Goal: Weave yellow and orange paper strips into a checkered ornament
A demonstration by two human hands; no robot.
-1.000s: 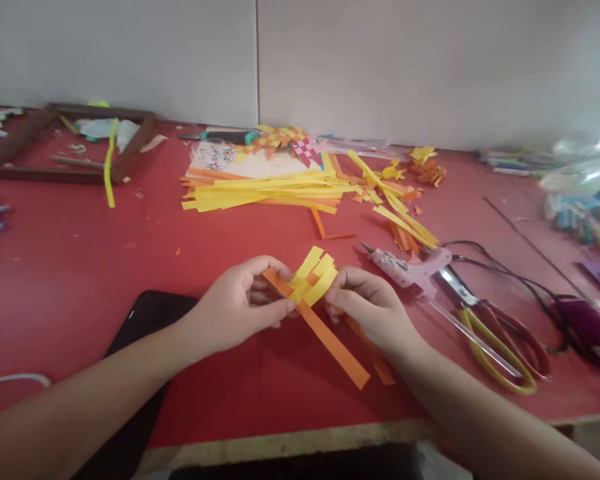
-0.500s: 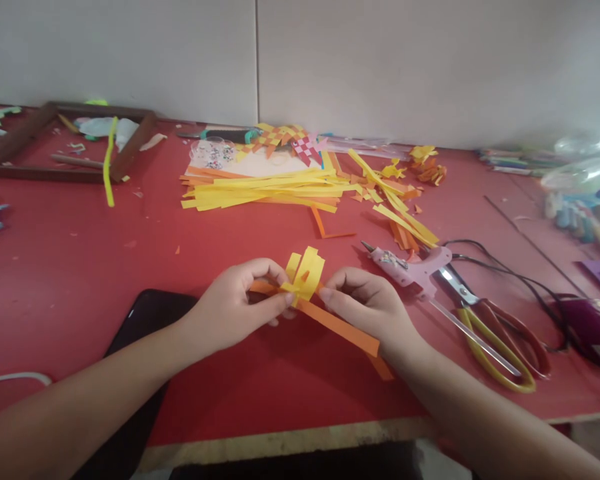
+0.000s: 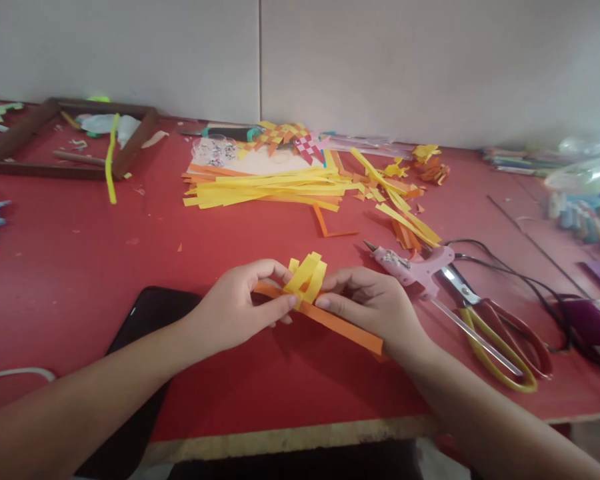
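Between my two hands is a small weave of paper strips, with yellow paper strips (image 3: 307, 273) standing up from it and an orange paper strip (image 3: 347, 327) running out toward the lower right. My left hand (image 3: 250, 297) pinches the weave at its left side, thumb on top where the yellow and orange cross. On the other side, my right hand (image 3: 367, 303) is closed with thumb and fingertips on the orange strip near the crossing. The fingers under the paper are partly hidden.
Behind my hands lies a pile of yellow and orange strips (image 3: 265, 187). A pink glue gun (image 3: 410, 270) and scissors (image 3: 495, 340) lie right, with black cords. A black phone (image 3: 150, 320) is under my left forearm. A wooden frame (image 3: 45, 170) stands far left.
The upright yellow strips have shifted and now cross over each other. My right thumb has moved slightly left and down onto the orange strip; the lower orange strip end shows less.
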